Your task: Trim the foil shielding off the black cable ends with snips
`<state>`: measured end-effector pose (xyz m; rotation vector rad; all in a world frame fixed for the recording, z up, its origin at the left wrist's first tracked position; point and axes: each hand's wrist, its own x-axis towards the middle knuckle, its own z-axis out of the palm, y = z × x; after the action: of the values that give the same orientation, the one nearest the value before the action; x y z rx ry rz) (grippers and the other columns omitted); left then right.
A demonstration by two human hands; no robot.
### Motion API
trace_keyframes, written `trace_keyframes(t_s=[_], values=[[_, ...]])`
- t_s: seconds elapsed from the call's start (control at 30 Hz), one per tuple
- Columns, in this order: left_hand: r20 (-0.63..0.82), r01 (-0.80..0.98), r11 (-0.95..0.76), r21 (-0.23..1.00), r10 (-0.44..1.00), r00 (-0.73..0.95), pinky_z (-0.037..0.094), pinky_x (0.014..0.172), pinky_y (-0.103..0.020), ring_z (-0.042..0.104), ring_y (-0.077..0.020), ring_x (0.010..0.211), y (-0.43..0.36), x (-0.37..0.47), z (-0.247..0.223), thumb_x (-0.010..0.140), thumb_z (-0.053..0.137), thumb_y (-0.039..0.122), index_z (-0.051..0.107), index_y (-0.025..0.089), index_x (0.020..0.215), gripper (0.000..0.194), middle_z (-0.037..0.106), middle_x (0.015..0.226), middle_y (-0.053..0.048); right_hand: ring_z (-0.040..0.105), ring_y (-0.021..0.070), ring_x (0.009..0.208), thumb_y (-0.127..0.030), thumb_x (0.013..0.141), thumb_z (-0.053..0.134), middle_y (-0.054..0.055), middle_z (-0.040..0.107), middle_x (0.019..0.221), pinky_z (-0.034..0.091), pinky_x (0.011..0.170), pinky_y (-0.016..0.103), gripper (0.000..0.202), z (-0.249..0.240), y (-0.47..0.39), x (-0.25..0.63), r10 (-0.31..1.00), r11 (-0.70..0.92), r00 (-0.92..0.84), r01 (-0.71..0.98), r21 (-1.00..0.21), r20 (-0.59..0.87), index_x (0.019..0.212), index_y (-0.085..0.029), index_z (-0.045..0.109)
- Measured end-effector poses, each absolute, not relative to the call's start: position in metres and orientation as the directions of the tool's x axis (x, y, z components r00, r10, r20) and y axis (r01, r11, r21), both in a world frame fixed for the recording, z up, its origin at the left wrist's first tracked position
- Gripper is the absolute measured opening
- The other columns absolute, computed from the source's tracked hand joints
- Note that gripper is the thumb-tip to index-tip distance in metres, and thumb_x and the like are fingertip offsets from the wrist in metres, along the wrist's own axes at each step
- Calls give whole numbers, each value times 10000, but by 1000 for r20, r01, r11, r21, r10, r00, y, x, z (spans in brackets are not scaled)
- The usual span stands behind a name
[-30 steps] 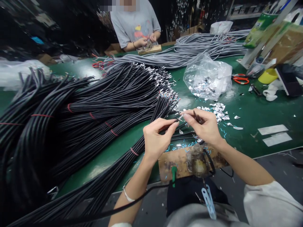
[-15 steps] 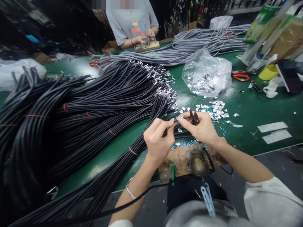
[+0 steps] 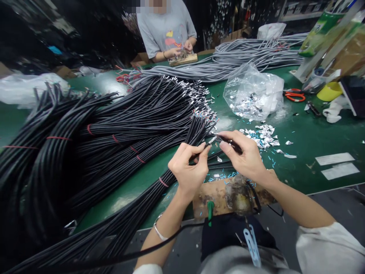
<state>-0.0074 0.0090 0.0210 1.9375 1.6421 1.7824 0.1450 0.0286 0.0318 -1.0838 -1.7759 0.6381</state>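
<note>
We find the left hand (image 3: 188,167) pinched shut on a cable (image 3: 207,145) near its silvery tip, over the table (image 3: 308,140). We note the right hand (image 3: 248,156) curled around a dark tool (image 3: 232,143), just beside.

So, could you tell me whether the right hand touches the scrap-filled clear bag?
Apart: the head view shows green tabletop between the right hand and clear bag.

Green tabletop (image 3: 306,133) under black cables (image 3: 154,114) (some red-banded), grey cables (image 3: 182,72), a clear bag (image 3: 251,89) and silvery scraps (image 3: 266,137).
</note>
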Motion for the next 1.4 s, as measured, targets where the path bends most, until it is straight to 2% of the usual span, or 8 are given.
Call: trace_keyframes(t_s=[0.2, 0.47, 0.67, 0.73, 0.93, 1.13, 1.27, 1.4], values=[[682, 611, -450, 651, 700, -210, 419, 512, -216, 529, -85, 555, 9, -8, 20, 736, 703, 174, 665, 170, 727, 39, 594, 619, 25, 593, 132, 705, -304, 886, 552, 41, 693, 826, 455, 654, 279, 228, 29, 28, 143, 854, 521, -238, 397, -755, 464, 1001, -184, 708], [653, 574, -456, 680, 732, -192, 439, 527, -206, 548, -81, 566, 10, -9, 19, 728, 708, 176, 688, 164, 755, 35, 628, 659, 11, 618, 128, 692, -310, 867, 578, 46, 722, 842, 456, 631, 265, 230, 33, 27, 145, 868, 496, -221, 450, -743, 446, 974, -174, 730], [354, 213, -340, 916, 935, -32, 356, 392, -186, 462, -51, 412, 19, -18, 18, 837, 599, 277, 683, 143, 776, 169, 571, 559, 24, 620, 128, 657, -297, 851, 595, 37, 720, 764, 456, 633, 272, 203, 36, 31, 149, 880, 473, -198, 427, -770, 431, 906, -177, 750], [354, 171, -342, 924, 935, -39, 354, 393, -183, 460, -51, 417, 20, -18, 19, 821, 619, 284, 670, 141, 754, 166, 567, 559, 27, 620, 131, 674, -313, 830, 623, 44, 719, 786, 458, 638, 274, 207, 35, 33, 150, 893, 450, -158, 381, -808, 422, 916, -171, 747], [622, 467, -524, 713, 779, -76, 410, 528, -193, 510, -76, 576, 15, -7, 17, 750, 685, 168, 638, 155, 690, 77, 597, 654, 14, 536, 106, 552, -302, 767, 681, 40, 692, 680, 392, 500, 244, 184, 35, 32, 148, 926, 375, -122, 210, -903, 357, 828, -144, 753], [531, 394, -472, 789, 846, -49, 429, 559, -201, 552, -89, 642, 18, -12, 15, 835, 598, 212, 651, 162, 831, 74, 597, 739, -5, 406, 65, 472, -175, 782, 608, -5, 614, 562, 321, 454, 222, 159, 38, 29, 148, 885, 462, -194, 251, -850, 424, 816, -152, 761], [577, 460, -507, 729, 817, -12, 387, 541, -204, 509, -87, 625, 17, -13, 17, 826, 609, 191, 659, 166, 804, 60, 579, 701, 4, 359, 49, 450, -220, 745, 657, -8, 623, 599, 284, 413, 210, 176, 39, 29, 149, 919, 389, -155, 202, -899, 363, 873, -149, 755], [610, 510, -523, 683, 792, -4, 373, 535, -211, 482, -86, 600, 15, -10, 19, 807, 630, 181, 661, 164, 804, 35, 586, 687, 9, 418, 62, 482, -240, 753, 648, 17, 655, 630, 323, 437, 212, 180, 38, 30, 148, 924, 382, -116, 206, -901, 365, 853, -134, 754]])
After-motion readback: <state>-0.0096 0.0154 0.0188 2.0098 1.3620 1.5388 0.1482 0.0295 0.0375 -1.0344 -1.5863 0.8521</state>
